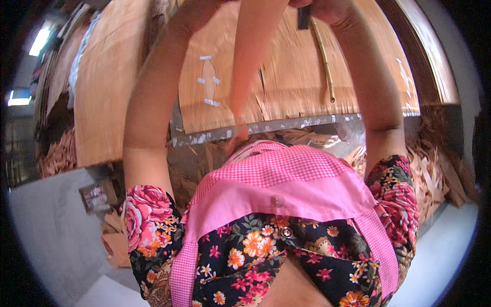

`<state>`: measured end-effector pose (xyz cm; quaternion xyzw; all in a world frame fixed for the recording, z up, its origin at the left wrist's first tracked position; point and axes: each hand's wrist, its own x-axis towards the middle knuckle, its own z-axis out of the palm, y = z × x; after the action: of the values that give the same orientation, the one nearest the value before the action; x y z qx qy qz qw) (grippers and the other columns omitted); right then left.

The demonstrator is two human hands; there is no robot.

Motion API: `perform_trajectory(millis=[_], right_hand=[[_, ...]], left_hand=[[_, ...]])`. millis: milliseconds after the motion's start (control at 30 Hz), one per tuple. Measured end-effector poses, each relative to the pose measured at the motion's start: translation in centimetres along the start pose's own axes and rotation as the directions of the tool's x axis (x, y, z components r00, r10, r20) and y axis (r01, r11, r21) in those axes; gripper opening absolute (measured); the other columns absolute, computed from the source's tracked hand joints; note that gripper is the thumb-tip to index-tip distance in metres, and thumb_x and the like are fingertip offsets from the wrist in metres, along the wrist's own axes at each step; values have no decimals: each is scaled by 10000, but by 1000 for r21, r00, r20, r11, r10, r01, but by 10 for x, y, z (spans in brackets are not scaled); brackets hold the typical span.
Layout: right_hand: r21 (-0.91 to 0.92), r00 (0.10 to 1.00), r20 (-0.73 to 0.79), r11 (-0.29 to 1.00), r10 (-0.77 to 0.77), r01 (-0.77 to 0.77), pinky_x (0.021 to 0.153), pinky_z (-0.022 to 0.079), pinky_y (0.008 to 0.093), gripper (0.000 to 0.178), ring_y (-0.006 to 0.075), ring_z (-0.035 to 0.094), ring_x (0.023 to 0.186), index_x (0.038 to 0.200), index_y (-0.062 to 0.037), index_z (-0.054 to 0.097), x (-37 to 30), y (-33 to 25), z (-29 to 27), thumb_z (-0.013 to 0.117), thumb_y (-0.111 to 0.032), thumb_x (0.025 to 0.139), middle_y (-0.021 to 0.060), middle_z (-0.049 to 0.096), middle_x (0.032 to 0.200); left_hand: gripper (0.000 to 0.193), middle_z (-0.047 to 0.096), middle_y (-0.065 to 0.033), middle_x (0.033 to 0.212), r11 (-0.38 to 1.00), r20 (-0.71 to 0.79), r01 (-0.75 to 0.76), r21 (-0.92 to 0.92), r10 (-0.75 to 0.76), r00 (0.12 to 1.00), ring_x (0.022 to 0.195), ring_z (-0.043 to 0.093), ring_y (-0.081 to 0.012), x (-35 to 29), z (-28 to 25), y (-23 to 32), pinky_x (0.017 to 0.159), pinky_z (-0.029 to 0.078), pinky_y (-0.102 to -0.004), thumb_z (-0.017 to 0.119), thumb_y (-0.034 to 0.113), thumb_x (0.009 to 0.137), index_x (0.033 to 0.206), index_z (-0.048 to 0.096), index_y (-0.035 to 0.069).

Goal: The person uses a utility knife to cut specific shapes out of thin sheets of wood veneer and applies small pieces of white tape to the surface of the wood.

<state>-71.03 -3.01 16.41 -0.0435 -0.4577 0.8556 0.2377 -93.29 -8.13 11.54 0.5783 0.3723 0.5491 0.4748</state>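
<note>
Both my hands reach to the top edge, where the frame cuts them off. Only the wrist side of my left hand shows; its fingers are out of sight. A long, tapering strip of wood veneer hangs between my arms, blurred, its narrow end downward; what holds its upper end is hidden. My right hand is closed around a dark flat tool, whose short straight end sticks out below the fingers. Beneath lies a large veneer sheet with a slit and a patch outlined by pale tape.
A thin bamboo stick rests on the sheet, below my right hand. The grey table edge is flecked with tape bits. Veneer scraps are heaped below at both sides. More veneer sheets stand at the left.
</note>
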Motion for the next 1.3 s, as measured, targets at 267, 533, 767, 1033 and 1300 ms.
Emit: perform_trajectory(millis=[267,533,767,1033,1300], right_hand=[[-834,795,-338,551,-504,-5,493,388,247,217,176,568,673,931,-69,564,-61,-24,43,482,-239,824,66,598,773],[-998,990,18,-60,-137,10,682,454,326,164,258,571,763,891,-110,618,-55,129,-40,566,-53,747,82,612,835],[-751,721,-589,577,-365,-321,649,441,277,153,185,568,753,911,-47,608,-83,263,-104,571,-48,762,50,619,846],[-630,485,-775,425,-405,-650,576,435,223,306,98,555,658,1006,-40,595,-154,245,-60,660,-159,732,30,627,817],[-191,382,-923,924,-54,-331,403,314,212,194,53,423,444,847,-26,608,-152,266,-60,657,-189,755,-4,532,594]], left_hand=[[52,566,-23,656,921,-245,-237,309,317,916,654,558,-102,38,3,47,644,466,-202,595,72,785,813,572,34],[703,512,-80,1136,726,136,578,-372,-574,808,935,535,-207,-78,-4,-106,729,453,-378,317,620,816,1265,339,79],[386,585,-78,945,740,-255,626,-246,-672,695,820,562,-203,-145,23,-202,688,464,-342,651,174,726,1043,517,1],[422,570,-174,985,882,-616,447,-146,-435,657,904,559,-231,-133,8,-220,771,443,-326,611,60,682,1055,460,-69],[654,497,-201,1122,787,-109,161,596,-119,987,1014,503,-330,-21,40,-147,850,413,-369,623,123,644,1211,323,-7]])
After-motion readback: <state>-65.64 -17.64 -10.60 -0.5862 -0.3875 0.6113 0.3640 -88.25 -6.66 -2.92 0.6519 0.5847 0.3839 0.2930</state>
